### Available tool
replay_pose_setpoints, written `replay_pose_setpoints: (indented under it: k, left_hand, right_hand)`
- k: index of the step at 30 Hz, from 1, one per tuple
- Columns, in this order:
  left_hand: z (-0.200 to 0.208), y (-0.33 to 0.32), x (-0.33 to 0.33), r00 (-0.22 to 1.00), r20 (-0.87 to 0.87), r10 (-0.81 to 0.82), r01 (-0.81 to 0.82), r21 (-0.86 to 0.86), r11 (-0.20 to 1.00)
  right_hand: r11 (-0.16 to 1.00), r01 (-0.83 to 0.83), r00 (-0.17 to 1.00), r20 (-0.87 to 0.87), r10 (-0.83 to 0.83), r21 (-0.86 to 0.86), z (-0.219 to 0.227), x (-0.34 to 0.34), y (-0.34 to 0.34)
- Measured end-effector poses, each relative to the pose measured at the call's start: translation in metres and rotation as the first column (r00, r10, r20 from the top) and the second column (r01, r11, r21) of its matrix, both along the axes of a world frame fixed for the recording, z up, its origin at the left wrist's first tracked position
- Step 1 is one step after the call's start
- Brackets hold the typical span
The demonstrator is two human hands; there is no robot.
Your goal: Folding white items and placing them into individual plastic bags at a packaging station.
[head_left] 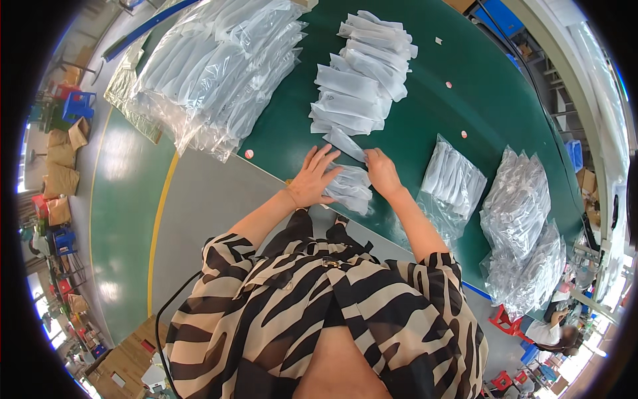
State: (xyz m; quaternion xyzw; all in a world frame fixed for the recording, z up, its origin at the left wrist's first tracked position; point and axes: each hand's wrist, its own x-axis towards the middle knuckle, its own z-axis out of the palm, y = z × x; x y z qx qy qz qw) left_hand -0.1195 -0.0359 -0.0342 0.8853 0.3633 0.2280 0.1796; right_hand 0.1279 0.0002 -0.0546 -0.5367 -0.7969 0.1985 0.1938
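At the near edge of the green table, my left hand (pixel 311 181) lies with fingers spread over the left side of a small pile of flat, whitish packets (pixel 352 189). Just right of it, my right hand (pixel 384 174) pinches the right end of a single narrow packet (pixel 345 143). That packet slants above the small pile, its far end close to the left fingertips. Beyond both hands stretches a long overlapping row of similar packets (pixel 362 73). What the packets contain cannot be made out.
A large clear-wrapped stack of packets (pixel 212 73) fills the table's left end. To the right lie an open clear bag with packets (pixel 453 176) and several bulky filled bags (pixel 518 213). Small round red-and-white stickers (pixel 464 134) dot the green tabletop (pixel 432 100). A person (pixel 548 332) sits far right.
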Motion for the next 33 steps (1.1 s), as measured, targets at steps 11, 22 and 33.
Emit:
replay_pose_setpoints:
  k: [11, 22, 33]
  left_hand:
    - [-0.013, 0.036, 0.006, 0.990, 0.006, -0.144, 0.144, -0.106, 0.984]
    - [-0.006, 0.057, 0.023, 0.983, -0.015, -0.184, 0.182, -0.102, 0.978]
    - [-0.028, 0.097, 0.034, 0.970, -0.072, -0.232, 0.230, -0.035, 0.972]
  right_hand:
    - [0.998, 0.029, 0.978, -0.206, -0.038, -0.048, -0.004, 0.028, -0.003]
    - [0.974, -0.225, 0.960, 0.169, 0.222, -0.004, 0.040, 0.000, -0.016]
    - [0.987, -0.100, 0.990, -0.090, 0.111, 0.123, 0.014, 0.014, 0.006]
